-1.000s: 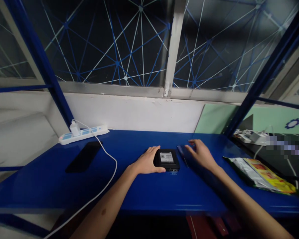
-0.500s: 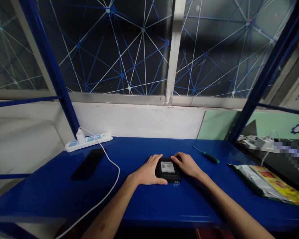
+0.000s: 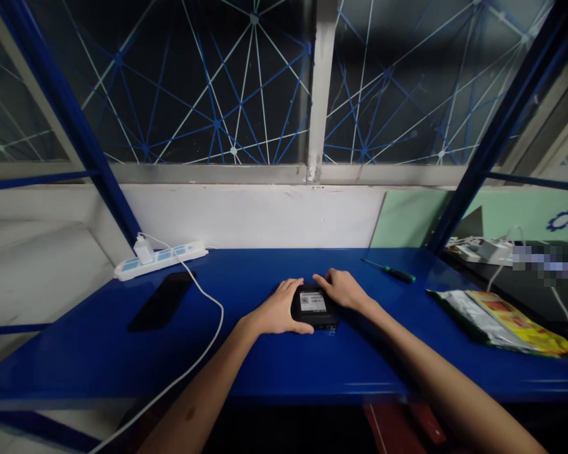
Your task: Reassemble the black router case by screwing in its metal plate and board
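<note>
A small black electronic box (image 3: 318, 317) lies flat on the blue table (image 3: 284, 369), a white printed label on its top and ports in its near side. My left hand (image 3: 280, 310) grips it from the left, the thumb along the near edge and the fingers at the far edge. Curled around the far right corner is my right hand (image 3: 344, 290); its thumb reaches over the far edge, and its other fingertips are partly hidden.
Right of the hands lies a green-handled screwdriver (image 3: 398, 274), with a shiny yellow-and-silver packet (image 3: 506, 323) beyond it. On the left are a black phone-like slab (image 3: 161, 302), a white power strip (image 3: 177, 253) and a white cable (image 3: 216, 303) crossing the table.
The whole view has shifted slightly, with the scene sitting higher in the picture. My right thumb has moved left along the box's far edge. The left hand keeps its grip.
</note>
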Motion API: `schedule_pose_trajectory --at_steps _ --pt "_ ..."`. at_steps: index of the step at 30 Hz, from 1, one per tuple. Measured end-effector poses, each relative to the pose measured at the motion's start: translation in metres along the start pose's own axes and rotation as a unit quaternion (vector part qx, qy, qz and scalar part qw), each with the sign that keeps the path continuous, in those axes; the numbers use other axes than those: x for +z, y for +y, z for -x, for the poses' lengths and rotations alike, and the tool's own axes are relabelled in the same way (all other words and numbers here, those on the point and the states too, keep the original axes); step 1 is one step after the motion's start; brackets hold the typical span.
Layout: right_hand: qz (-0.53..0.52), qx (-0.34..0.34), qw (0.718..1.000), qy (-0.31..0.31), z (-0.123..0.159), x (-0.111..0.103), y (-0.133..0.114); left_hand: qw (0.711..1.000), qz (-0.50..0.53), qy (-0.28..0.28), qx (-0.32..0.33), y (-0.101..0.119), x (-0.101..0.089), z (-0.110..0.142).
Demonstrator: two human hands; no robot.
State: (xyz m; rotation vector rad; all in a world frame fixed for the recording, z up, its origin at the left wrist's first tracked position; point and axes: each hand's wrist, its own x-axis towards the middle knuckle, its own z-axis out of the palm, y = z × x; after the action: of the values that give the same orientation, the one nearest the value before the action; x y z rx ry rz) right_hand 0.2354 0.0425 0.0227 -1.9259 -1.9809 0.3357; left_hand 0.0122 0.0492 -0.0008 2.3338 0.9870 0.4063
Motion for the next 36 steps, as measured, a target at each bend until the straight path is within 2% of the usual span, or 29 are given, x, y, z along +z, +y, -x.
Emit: schedule_pose_trajectory --at_steps 9,19,28,36 --pt "0.006 0.037 0.999 -0.037 -0.013 0.005 -0.003 1.0 0.008 -0.002 0.009 0.001 -0.002 -0.001" --pt "-0.064 0.01 0.998 0.013 -0.001 -0.001 0.007 1.0 0.021 0.009 0.008 0.005 -0.002 0.001" --pt "-0.122 -0.09 0.988 0.005 0.008 -0.005 0.021 0.998 0.05 0.047 0.01 0.004 -0.002 0.004" --pt "-0.154 -0.204 0.966 -0.024 0.02 -0.006 0.031 0.994 0.071 0.078 0.011 0.001 -0.003 0.004"
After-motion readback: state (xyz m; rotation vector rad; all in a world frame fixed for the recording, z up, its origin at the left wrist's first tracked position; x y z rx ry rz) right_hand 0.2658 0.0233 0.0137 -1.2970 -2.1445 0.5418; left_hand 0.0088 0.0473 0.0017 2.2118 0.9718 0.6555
